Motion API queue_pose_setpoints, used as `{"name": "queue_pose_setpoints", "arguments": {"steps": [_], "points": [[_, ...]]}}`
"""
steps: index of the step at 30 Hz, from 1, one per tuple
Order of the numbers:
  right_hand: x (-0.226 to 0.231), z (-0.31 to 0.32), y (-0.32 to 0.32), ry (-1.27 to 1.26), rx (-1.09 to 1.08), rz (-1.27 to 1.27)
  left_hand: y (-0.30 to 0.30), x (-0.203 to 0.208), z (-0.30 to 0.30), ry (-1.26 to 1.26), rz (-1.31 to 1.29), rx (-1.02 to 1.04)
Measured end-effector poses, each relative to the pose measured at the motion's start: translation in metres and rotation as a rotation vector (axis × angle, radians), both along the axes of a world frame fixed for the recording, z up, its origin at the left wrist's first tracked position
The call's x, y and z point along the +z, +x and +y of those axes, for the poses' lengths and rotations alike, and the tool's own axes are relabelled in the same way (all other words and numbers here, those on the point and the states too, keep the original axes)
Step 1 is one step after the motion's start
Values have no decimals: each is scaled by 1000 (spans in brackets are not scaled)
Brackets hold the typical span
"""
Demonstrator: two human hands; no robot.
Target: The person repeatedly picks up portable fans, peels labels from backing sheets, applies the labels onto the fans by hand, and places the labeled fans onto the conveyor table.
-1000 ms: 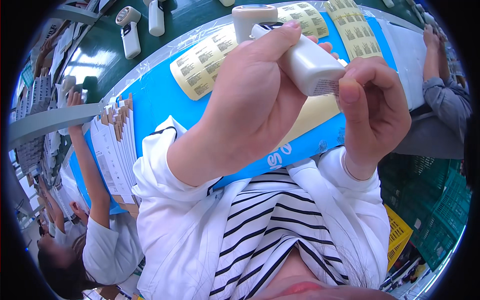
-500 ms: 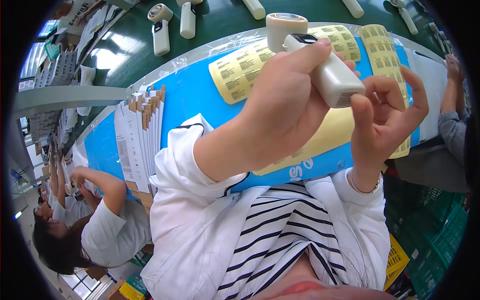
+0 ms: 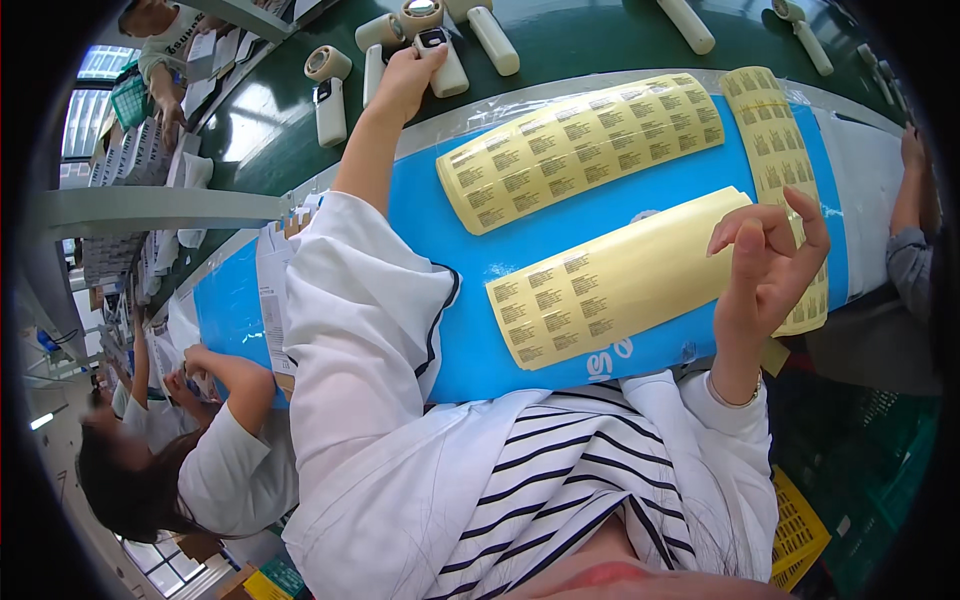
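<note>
At the far left of the work surface, my left hand (image 3: 405, 80) is stretched out, its fingers closed on a white handheld fan (image 3: 446, 72) with a beige round head. Other handheld fans lie close beside it, one (image 3: 330, 110) to the left and another (image 3: 493, 42) to the right. My right hand (image 3: 765, 265) is raised over the right end of a yellow label sheet (image 3: 650, 265), fingers half bent and apart, with nothing visible in them. Only the left part of that sheet bears printed labels. Behind it is a fuller label sheet (image 3: 580, 150).
A blue mat (image 3: 420, 215) covers the near worktop, edged with clear tape. Another label strip (image 3: 765, 130) lies at the right. Folded cartons (image 3: 272, 290) stand left, partly behind my sleeve. Co-workers sit left and right; a grey metal bar (image 3: 160, 210) crosses the left side.
My left hand has carried the fan from in front of me to the far row of fans. My right hand has come away from the fan's base and stays raised at the right.
</note>
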State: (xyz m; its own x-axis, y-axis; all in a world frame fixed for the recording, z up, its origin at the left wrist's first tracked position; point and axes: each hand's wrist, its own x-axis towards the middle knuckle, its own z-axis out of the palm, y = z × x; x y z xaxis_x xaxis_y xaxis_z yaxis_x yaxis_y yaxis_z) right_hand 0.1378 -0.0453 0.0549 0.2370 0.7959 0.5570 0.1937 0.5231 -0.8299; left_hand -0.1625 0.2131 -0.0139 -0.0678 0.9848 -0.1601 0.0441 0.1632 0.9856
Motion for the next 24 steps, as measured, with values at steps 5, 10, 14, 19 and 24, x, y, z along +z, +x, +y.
{"name": "queue_pose_setpoints", "arguments": {"steps": [5,10,14,19,24], "points": [[-3,-1,9,-6,-62,-24,-5,29,-12,308,1604,169],[-2,-7,14,-25,-43,-129,-79,18,-1,71,1506,-77],[2,-15,-7,-216,79,-472,-73,27,-26,305,369,146],[-34,-13,-35,-254,145,-523,42,71,-152,418,-264,-57],[-55,-5,-49,-256,77,-684,81,43,-261,301,-408,-278]]}}
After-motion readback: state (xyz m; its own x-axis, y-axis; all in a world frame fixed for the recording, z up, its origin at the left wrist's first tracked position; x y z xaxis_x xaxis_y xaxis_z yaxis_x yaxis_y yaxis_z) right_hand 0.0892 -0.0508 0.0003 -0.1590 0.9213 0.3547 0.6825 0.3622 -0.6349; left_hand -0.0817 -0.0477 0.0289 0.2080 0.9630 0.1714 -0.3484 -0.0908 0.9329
